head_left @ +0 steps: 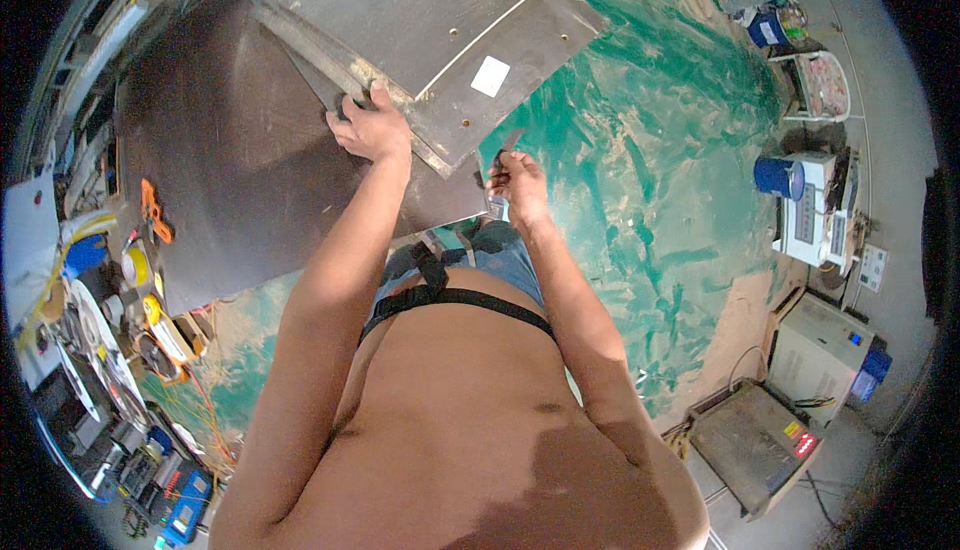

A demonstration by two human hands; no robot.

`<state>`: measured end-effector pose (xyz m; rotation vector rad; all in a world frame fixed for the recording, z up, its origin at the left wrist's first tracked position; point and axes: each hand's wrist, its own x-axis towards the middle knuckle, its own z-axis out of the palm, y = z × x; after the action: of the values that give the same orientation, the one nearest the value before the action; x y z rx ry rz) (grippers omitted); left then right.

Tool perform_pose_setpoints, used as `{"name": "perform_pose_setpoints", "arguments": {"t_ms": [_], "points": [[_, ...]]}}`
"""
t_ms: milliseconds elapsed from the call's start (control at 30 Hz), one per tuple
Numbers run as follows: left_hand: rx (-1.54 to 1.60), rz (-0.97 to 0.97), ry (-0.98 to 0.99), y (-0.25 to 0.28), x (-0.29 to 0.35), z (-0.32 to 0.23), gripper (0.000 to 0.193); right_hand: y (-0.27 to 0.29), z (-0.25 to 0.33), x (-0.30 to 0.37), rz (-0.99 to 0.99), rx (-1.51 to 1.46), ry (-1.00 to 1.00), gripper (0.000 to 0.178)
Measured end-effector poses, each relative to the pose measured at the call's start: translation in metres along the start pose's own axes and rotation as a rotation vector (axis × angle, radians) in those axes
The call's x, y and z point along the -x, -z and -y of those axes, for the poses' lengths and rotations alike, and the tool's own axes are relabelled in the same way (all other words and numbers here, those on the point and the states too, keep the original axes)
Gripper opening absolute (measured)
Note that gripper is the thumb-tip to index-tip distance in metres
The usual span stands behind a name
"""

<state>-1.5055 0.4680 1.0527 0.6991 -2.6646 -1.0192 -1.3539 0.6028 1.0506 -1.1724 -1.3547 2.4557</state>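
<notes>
My left hand (pixel 372 132) grips the near edge of a stack of brown flat panels (pixel 380 25), its fingers curled at the edge and the thumb toward the top. White labels and small round holes mark the upper surface, and a pale line crosses it. To the right of the panel corner, my right hand (pixel 522 188) is closed round a small, thin flat blade (pixel 513 138), which sticks up past the fingers. Its handle is hidden in the hand. Beneath the stack spreads a larger dark brown board (pixel 250 150).
An orange-handled tool (pixel 154 212) lies on the dark board at left, with a yellow tape roll (pixel 135 266) beyond its edge. Dusty green flooring (pixel 650 180) extends to the right. Farther right are a blue container (pixel 779 178) and a grey electrical box (pixel 750 440) with a red display.
</notes>
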Motion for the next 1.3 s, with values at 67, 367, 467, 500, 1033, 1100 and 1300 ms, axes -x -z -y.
{"name": "perform_pose_setpoints", "arguments": {"t_ms": [67,367,467,500,1033,1100,1300], "points": [[-0.014,0.011,0.013,-0.005,0.0,-0.001,0.063,-0.011,-0.003,0.0,0.062,0.078,-0.035,0.019],[0.008,-0.028,0.06,0.004,0.006,0.001,0.063,-0.037,0.003,0.014,-0.03,-0.057,0.159,0.012],[0.011,-0.006,0.058,0.005,0.012,-0.005,0.064,-0.02,-0.004,-0.007,-0.098,-0.082,0.066,0.01],[0.008,0.013,0.069,0.006,0.011,-0.006,0.064,-0.019,-0.007,-0.015,-0.107,-0.071,-0.09,0.009],[-0.016,-0.009,0.026,0.001,0.011,-0.007,0.067,-0.005,0.064,-0.131,-0.494,0.325,0.353,0.015],[-0.02,-0.017,0.012,0.001,0.013,-0.005,0.066,0.005,0.079,-0.136,-0.417,0.07,0.423,0.015],[-0.076,-0.055,0.043,-0.001,0.011,-0.003,0.065,0.017,0.12,-0.174,-0.491,0.085,0.555,0.014]]}}
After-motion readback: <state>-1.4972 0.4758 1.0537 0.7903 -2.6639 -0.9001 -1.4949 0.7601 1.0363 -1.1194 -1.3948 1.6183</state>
